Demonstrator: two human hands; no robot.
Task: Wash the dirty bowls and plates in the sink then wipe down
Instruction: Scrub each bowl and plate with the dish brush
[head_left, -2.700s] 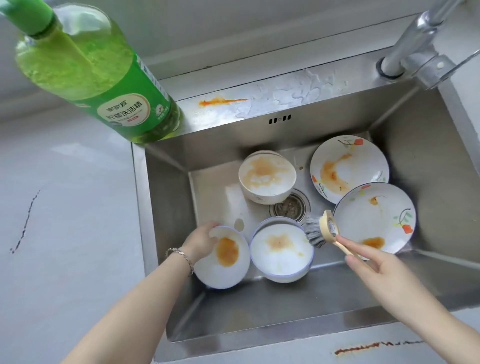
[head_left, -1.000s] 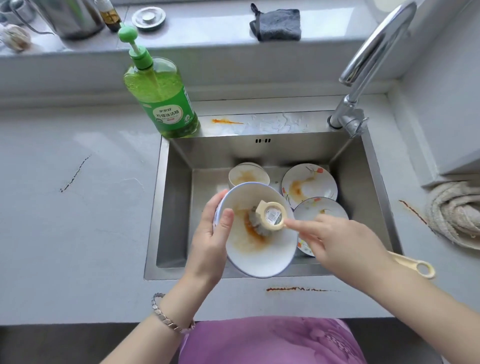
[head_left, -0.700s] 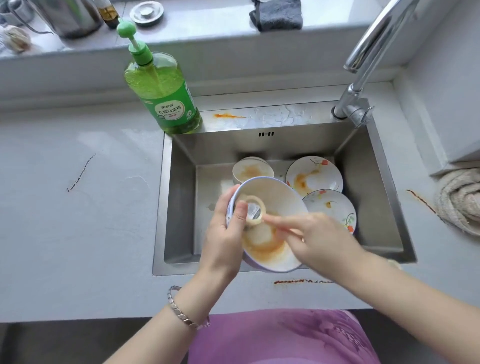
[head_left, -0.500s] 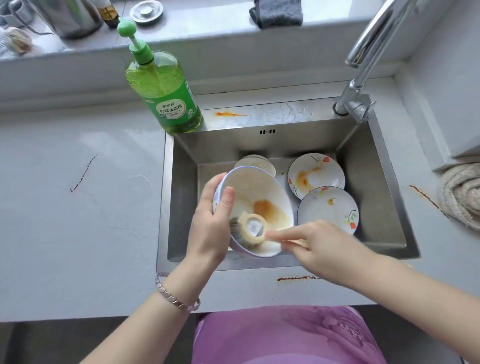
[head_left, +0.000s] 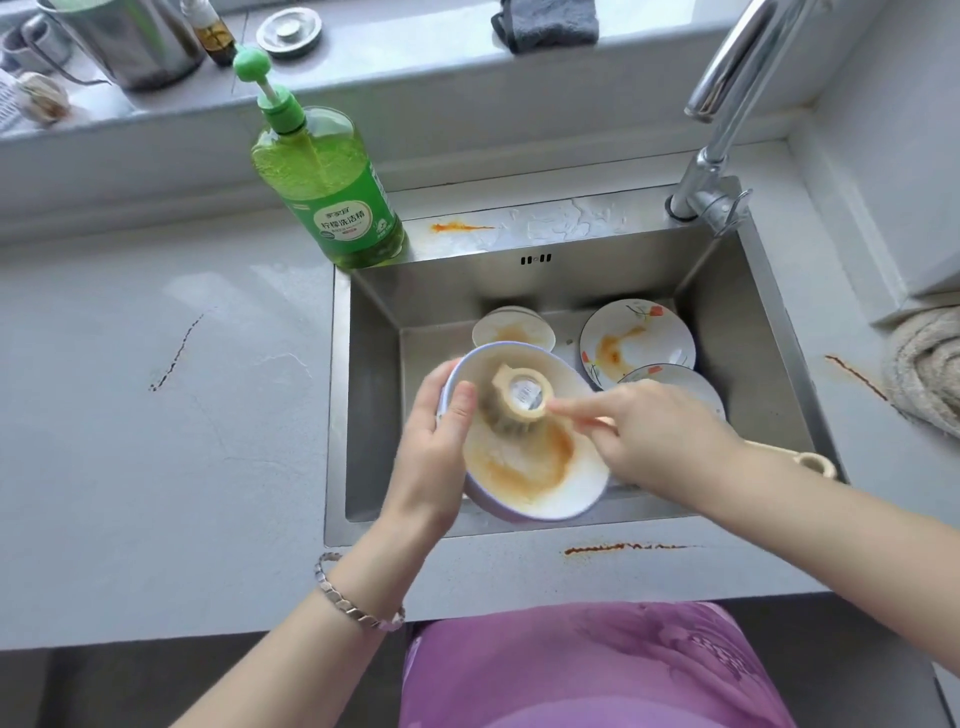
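My left hand (head_left: 434, 452) grips the left rim of a white bowl (head_left: 540, 483) with a purple edge, held tilted above the steel sink (head_left: 748, 332). Orange sauce is smeared across its inside. My right hand (head_left: 654, 441) holds a cream dish brush (head_left: 517, 400) by its handle, and the bristle head presses into the upper part of the bowl. Down in the sink sit another stained bowl (head_left: 511, 327) and two flowered plates, one with an orange stain (head_left: 636, 340) and one (head_left: 675, 379) partly hidden behind my right hand.
A green dish soap pump bottle (head_left: 327, 182) stands at the sink's back left corner. The faucet (head_left: 722, 104) rises at the back right. A grey cloth (head_left: 545, 23) lies on the sill, a rope-like rag (head_left: 924, 374) at far right. Orange streaks (head_left: 623, 547) mark the counter.
The bowl was lifted out of the sink and held up. The brush head has moved from the lower part of the bowl to the upper part, spreading the orange stain.
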